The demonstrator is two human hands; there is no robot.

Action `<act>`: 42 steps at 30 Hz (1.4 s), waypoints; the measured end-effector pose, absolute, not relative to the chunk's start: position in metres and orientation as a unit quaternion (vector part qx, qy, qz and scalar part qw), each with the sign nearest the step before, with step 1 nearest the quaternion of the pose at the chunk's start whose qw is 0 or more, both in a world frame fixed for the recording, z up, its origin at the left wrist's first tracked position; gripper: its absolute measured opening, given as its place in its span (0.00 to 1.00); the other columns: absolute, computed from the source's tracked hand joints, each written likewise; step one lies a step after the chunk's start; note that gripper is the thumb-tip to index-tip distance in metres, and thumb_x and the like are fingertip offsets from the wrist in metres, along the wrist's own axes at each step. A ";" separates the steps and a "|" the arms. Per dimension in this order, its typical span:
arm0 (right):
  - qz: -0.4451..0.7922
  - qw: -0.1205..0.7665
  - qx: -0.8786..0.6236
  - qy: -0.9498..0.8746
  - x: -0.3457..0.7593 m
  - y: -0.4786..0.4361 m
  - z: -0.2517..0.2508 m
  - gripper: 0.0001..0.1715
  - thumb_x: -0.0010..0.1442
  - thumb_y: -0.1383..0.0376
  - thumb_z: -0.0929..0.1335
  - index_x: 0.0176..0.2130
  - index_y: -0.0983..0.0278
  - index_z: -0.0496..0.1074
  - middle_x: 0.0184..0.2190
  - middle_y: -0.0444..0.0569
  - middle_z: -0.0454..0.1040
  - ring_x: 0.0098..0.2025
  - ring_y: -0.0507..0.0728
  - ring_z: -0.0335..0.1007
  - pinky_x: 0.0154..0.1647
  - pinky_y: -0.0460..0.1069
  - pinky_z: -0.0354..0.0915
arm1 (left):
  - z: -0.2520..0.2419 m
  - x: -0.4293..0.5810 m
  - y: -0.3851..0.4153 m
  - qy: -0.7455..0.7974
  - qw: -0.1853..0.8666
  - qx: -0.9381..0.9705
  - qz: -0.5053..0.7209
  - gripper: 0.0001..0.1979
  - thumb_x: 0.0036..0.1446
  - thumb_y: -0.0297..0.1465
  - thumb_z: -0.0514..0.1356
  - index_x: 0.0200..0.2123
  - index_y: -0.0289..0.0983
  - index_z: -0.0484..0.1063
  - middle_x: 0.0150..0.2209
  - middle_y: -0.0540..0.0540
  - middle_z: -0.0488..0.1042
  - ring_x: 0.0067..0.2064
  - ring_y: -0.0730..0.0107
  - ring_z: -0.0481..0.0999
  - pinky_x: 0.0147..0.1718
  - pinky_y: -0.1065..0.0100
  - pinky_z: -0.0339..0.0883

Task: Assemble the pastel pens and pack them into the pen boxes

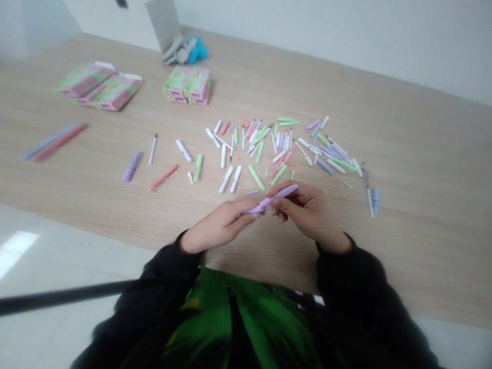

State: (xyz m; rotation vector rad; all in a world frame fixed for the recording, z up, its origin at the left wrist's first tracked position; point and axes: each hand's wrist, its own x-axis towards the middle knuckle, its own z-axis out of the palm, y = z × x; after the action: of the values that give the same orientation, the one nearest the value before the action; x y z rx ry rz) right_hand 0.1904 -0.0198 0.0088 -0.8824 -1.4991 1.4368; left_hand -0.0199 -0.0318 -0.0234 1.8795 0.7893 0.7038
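Note:
Both my hands hold one light purple pen (271, 199) over the near edge of the wooden table (403, 215). My left hand (219, 225) pinches the pen's lower left end. My right hand (307, 207) grips its upper right part with curled fingers. Just beyond my hands lies a scatter of several pen parts (277, 146) in white, green, pink and purple.
Pink and green boxes lie at the far left (100, 87) and stand at the back middle (188, 84). Assembled pens (54, 142) lie at the left edge. A purple piece (131, 166) and a pink pen (163, 177) lie apart. A blue and grey cloth bundle (186, 49) sits far back.

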 end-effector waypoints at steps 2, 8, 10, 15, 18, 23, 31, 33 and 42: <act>0.567 0.423 -0.357 -0.610 0.192 -0.021 0.012 0.09 0.58 0.61 0.76 0.35 0.64 0.78 0.23 0.40 0.74 0.21 0.46 0.68 0.21 0.42 0.66 | -0.024 -0.020 -0.030 0.308 0.455 0.784 0.288 0.13 0.71 0.33 0.52 0.48 0.34 0.74 0.43 0.44 0.79 0.44 0.66 0.77 0.46 0.68 0.67; 0.570 0.414 -0.349 -0.618 0.194 -0.025 0.015 0.06 0.60 0.63 0.75 0.35 0.64 0.78 0.23 0.41 0.75 0.22 0.46 0.69 0.22 0.41 0.67 | -0.022 -0.018 -0.030 0.304 0.463 0.782 0.286 0.14 0.71 0.34 0.52 0.50 0.33 0.73 0.43 0.43 0.79 0.44 0.65 0.77 0.47 0.67 0.69; 0.578 0.404 -0.347 -0.619 0.194 -0.026 0.015 0.06 0.59 0.64 0.75 0.35 0.64 0.78 0.23 0.41 0.75 0.22 0.46 0.69 0.22 0.41 0.67 | -0.020 -0.018 -0.031 0.300 0.480 0.774 0.284 0.15 0.71 0.34 0.51 0.50 0.33 0.74 0.44 0.43 0.79 0.45 0.64 0.77 0.48 0.66 0.69; 0.581 0.400 -0.357 -0.612 0.191 -0.027 0.014 0.07 0.57 0.64 0.77 0.34 0.64 0.78 0.22 0.40 0.74 0.21 0.46 0.69 0.21 0.41 0.66 | -0.020 -0.019 -0.031 0.299 0.499 0.757 0.298 0.15 0.70 0.35 0.54 0.50 0.33 0.76 0.43 0.43 0.81 0.44 0.64 0.78 0.45 0.67 0.70; 0.575 0.421 -0.352 -0.607 0.189 -0.027 0.011 0.05 0.57 0.66 0.77 0.34 0.64 0.79 0.22 0.40 0.75 0.20 0.46 0.68 0.21 0.41 0.66 | -0.023 -0.019 -0.031 0.336 0.481 0.736 0.336 0.14 0.67 0.36 0.59 0.47 0.33 0.79 0.33 0.46 0.80 0.33 0.69 0.76 0.35 0.70 0.68; 0.560 0.447 -0.355 -0.601 0.186 -0.028 0.001 0.06 0.57 0.65 0.77 0.35 0.64 0.79 0.22 0.40 0.75 0.20 0.46 0.69 0.21 0.41 0.66 | -0.020 -0.018 -0.032 0.343 0.498 0.708 0.365 0.14 0.66 0.37 0.60 0.45 0.34 0.80 0.37 0.44 0.81 0.37 0.66 0.77 0.38 0.68 0.68; 0.540 0.457 -0.381 -0.596 0.191 -0.031 0.002 0.06 0.58 0.63 0.76 0.36 0.63 0.80 0.22 0.41 0.75 0.21 0.48 0.69 0.21 0.43 0.67 | -0.018 -0.016 -0.031 0.367 0.533 0.666 0.371 0.11 0.63 0.37 0.64 0.38 0.33 0.78 0.36 0.45 0.79 0.37 0.67 0.75 0.39 0.68 0.67; 0.537 0.456 -0.378 -0.601 0.191 -0.032 0.001 0.05 0.58 0.63 0.76 0.36 0.62 0.80 0.22 0.41 0.75 0.21 0.47 0.69 0.22 0.43 0.67 | -0.019 -0.013 -0.030 0.384 0.546 0.644 0.373 0.12 0.61 0.37 0.66 0.39 0.33 0.78 0.36 0.45 0.79 0.37 0.66 0.75 0.38 0.68 0.67; 0.547 0.435 -0.379 -0.606 0.190 -0.026 -0.003 0.12 0.56 0.58 0.77 0.34 0.64 0.78 0.22 0.41 0.74 0.22 0.48 0.68 0.22 0.43 0.66 | -0.016 -0.010 -0.026 0.309 0.555 0.716 0.289 0.14 0.69 0.38 0.56 0.35 0.34 0.74 0.33 0.47 0.75 0.37 0.68 0.74 0.41 0.67 0.67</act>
State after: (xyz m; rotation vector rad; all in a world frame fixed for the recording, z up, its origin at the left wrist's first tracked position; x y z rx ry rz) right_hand 0.1896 -0.0257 -0.0035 -0.9434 -1.5086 1.3620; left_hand -0.0103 -0.0261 -0.0158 1.6908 0.7301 0.6836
